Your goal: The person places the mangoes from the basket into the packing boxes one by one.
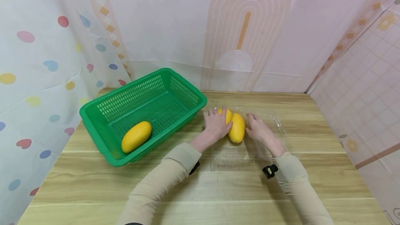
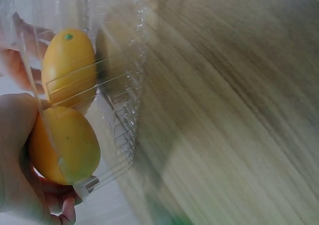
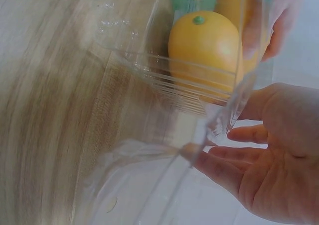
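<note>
A clear plastic clamshell box (image 1: 231, 157) lies spread on the table, with two yellow mangoes (image 1: 236, 128) side by side in it. My left hand (image 1: 216, 123) holds the farther, left mango (image 2: 65, 145), thumb on one side and fingers curled round the other. Beside the right-hand mango (image 3: 204, 51), my right hand (image 1: 258, 130) reaches to the box's right edge, its fingers fairly straight and touching the clear plastic. Another yellow mango (image 1: 136, 136) lies in the green basket (image 1: 184, 121) on the left. The box's walls partly cover the fingertips in both wrist views.
The basket's high rim stands just left of my left forearm. A wooden table (image 1: 218, 197) carries everything. Patterned cloth (image 1: 162, 30) hangs behind it and on both sides. The box's clear lid (image 1: 278, 124) lies to the right, under and beyond my right hand.
</note>
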`<action>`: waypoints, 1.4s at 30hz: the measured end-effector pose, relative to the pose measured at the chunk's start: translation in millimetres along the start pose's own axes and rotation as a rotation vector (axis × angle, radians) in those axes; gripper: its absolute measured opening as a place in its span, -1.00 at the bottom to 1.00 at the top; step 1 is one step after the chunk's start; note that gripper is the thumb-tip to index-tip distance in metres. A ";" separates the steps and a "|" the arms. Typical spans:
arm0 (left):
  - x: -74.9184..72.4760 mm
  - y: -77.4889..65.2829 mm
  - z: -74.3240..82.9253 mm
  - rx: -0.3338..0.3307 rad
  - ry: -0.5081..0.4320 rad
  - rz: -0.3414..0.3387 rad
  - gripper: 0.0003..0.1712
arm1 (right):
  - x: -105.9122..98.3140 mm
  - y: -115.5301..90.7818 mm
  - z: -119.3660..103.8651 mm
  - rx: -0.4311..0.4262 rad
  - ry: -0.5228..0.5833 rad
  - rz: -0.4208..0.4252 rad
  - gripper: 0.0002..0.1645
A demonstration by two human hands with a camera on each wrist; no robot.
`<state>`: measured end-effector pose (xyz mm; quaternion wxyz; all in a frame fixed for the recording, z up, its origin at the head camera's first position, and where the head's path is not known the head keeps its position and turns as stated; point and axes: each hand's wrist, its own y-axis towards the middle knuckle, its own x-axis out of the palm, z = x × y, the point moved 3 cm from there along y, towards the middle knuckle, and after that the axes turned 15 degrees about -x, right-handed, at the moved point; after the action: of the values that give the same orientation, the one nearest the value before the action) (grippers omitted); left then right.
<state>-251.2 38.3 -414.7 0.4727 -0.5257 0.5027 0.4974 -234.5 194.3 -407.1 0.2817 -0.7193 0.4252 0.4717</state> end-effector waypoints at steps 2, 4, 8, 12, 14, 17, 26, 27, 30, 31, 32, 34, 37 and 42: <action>0.1 -0.7 1.0 -0.002 0.014 0.005 -0.20 | -0.4 0.1 -0.3 0.002 -0.004 -0.002 -0.30; 0.8 -1.3 1.9 -0.003 0.023 0.009 -0.21 | -0.4 0.5 -0.1 0.002 -0.012 -0.004 -0.30; 3.6 -1.2 1.9 -0.004 0.024 0.008 -0.21 | -0.5 0.9 -0.1 0.007 -0.020 -0.007 -0.30; 6.8 -0.5 -0.2 -0.004 0.007 0.009 -0.21 | 0.1 1.0 0.2 0.019 -0.013 -0.015 -0.30; 7.5 -0.2 -0.9 0.003 0.002 0.017 -0.21 | 0.0 0.7 0.6 0.020 -0.011 -0.013 -0.30; 7.8 -0.3 -1.9 0.021 -0.003 0.033 -0.25 | -0.1 0.1 1.3 0.016 -0.012 -0.005 -0.30; 3.6 -2.0 -2.9 0.065 -0.006 0.105 -0.42 | -1.3 -0.5 0.3 -0.001 -0.023 0.006 -0.31; 2.5 -2.4 -3.3 0.068 -0.010 0.107 -0.43 | -1.2 -0.5 0.4 -0.001 -0.023 0.006 -0.31; -0.8 -3.7 -5.9 0.069 -0.029 0.100 -0.45 | -1.3 -0.6 0.3 0.009 -0.019 0.004 -0.31; -1.7 -3.8 -7.3 0.067 -0.035 0.097 -0.45 | -1.2 -0.6 0.4 0.011 -0.017 0.001 -0.31; -2.6 -3.8 -8.6 0.064 -0.041 0.095 -0.45 | -1.1 -0.5 0.5 0.012 -0.018 0.002 -0.31; -4.2 -3.8 -11.3 0.058 -0.055 0.085 -0.46 | -1.1 -0.5 0.5 0.011 -0.018 0.003 -0.31; -6.4 -3.8 -14.8 0.053 -0.070 0.073 -0.46 | -0.9 -0.3 0.5 0.001 -0.024 0.006 -0.32; -12.4 -5.8 -20.7 0.065 -0.076 0.090 -0.47 | -1.5 -0.5 0.6 0.001 -0.021 0.006 -0.31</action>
<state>-244.4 18.6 -401.2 0.4854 -0.4676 0.5236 0.5211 -234.5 195.5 -405.9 0.2852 -0.7129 0.4247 0.4796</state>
